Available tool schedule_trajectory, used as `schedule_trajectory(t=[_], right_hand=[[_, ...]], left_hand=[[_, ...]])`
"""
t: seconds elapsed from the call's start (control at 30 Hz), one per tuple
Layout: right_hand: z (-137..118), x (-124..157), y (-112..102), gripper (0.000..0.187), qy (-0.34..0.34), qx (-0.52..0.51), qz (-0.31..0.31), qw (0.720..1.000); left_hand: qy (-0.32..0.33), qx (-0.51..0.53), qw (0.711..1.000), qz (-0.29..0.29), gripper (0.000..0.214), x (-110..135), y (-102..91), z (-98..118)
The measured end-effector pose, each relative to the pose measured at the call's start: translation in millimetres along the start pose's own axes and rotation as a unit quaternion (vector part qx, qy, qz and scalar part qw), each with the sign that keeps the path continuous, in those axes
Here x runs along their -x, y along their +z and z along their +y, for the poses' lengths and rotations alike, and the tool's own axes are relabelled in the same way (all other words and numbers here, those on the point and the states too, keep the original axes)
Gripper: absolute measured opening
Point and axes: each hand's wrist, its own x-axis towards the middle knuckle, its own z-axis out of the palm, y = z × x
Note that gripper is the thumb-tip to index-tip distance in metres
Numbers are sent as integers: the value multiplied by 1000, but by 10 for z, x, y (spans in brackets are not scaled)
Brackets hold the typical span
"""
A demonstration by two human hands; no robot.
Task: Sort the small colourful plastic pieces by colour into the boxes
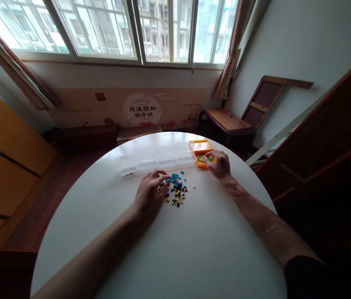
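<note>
On the round white table (175, 241) lies a small pile of tiny coloured pieces (177, 189), blue, yellow, brown and dark. My left hand (150, 192) rests at the pile's left edge, fingers curled and pinching at the blue pieces. My right hand (219, 164) reaches over the orange tray (200, 147), where several green pieces (204, 158) lie, its fingers bent down onto them. Whether either hand holds a piece is too small to see.
A clear plastic compartment box (155, 158) stretches along the table's far side, left of the orange tray. Behind the table stand a low wooden bench (227, 120), a leaning board and windows. Wooden furniture flanks both sides.
</note>
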Motion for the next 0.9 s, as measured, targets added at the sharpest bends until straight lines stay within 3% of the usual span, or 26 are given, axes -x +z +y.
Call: schedule_trajectory(t=[0.23,0.9], right_hand=[[-110,86,77,15,-14,-4,-23,1000],[-189,107,70,9,-111,-72,-41,990]], left_hand=[[21,-38,999,-32,18,5,-10,42],[-5,-36,999,-20,12,5,11,63]])
